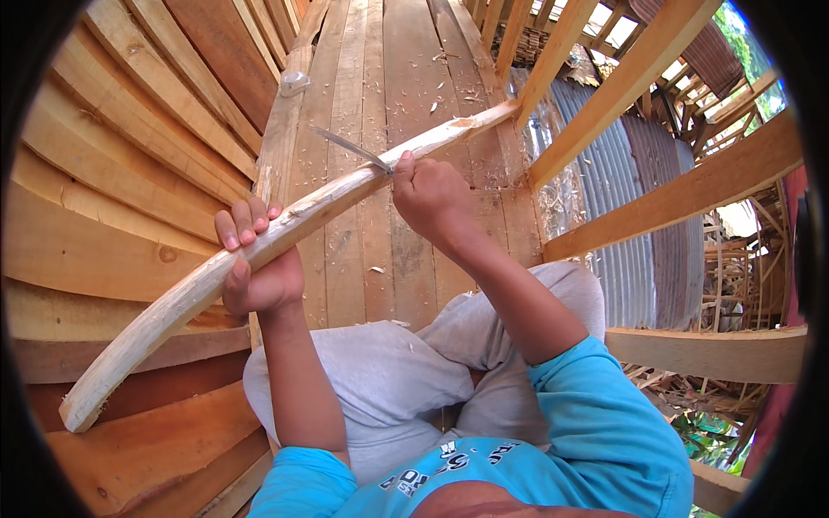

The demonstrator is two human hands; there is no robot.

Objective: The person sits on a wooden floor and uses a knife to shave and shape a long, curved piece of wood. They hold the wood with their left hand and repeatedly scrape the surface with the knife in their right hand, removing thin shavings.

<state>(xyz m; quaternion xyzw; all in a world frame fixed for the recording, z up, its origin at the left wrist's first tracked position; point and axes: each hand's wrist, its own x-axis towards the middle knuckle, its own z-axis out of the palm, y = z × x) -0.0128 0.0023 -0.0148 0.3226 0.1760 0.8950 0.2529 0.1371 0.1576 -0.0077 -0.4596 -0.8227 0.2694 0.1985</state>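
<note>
A long, pale, peeled wooden pole (324,197) runs slantwise in front of me, from the lower left up to the railing at the right. My left hand (263,268) is wrapped round it from below, the fingertips over its top side. My right hand (432,194) is closed in a fist on the near side of the pole. From that fist a knife (350,147) points to the far left, its narrow blade lying across the pole. The fist hides the knife's handle. Near the pole's far end a brownish patch marks the surface.
Wood shavings (433,106) lie scattered over the plank floor (345,285). A plank wall (112,233) rises close on the left. Wooden railing posts (617,95) stand on the right, with corrugated metal sheets (643,207) beyond. A small clear lump, perhaps plastic (294,84), sits by the wall.
</note>
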